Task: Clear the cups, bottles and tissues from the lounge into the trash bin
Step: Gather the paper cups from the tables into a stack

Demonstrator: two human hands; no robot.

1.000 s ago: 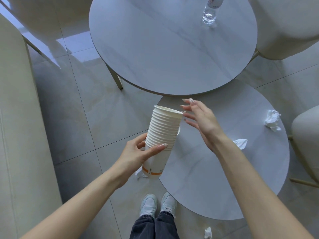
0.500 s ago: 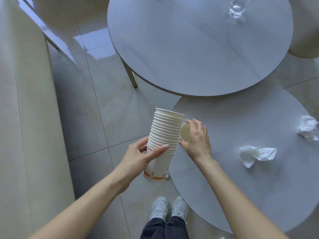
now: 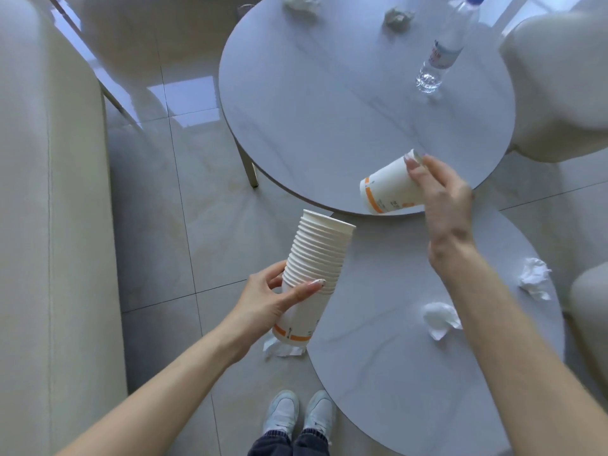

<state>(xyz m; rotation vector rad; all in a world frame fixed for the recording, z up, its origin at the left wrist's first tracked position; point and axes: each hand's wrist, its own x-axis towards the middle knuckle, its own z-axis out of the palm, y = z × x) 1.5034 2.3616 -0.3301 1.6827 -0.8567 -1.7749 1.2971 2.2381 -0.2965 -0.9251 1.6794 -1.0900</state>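
Observation:
My left hand (image 3: 266,301) grips a tall stack of white paper cups (image 3: 312,271) with an orange band, held over the floor beside the lower round table (image 3: 394,373). My right hand (image 3: 441,195) holds a single white paper cup (image 3: 388,187) on its side, its base pointing left, above the upper table's near edge. A clear plastic bottle (image 3: 441,54) stands on the upper round table (image 3: 329,103). Crumpled tissues lie on the lower table (image 3: 439,319) (image 3: 534,278), on the upper table's far side (image 3: 398,16) (image 3: 301,1), and on the floor (image 3: 279,348).
A cream sofa (image 3: 49,225) fills the left side. Pale upholstered chairs (image 3: 559,83) stand at the right of both tables. My shoes (image 3: 299,413) are on the glossy tiled floor between the sofa and the lower table.
My right hand picked up a single cup from the lower table beside the stack and lifted it up and to the right. The view tilted up, showing more of the upper table.

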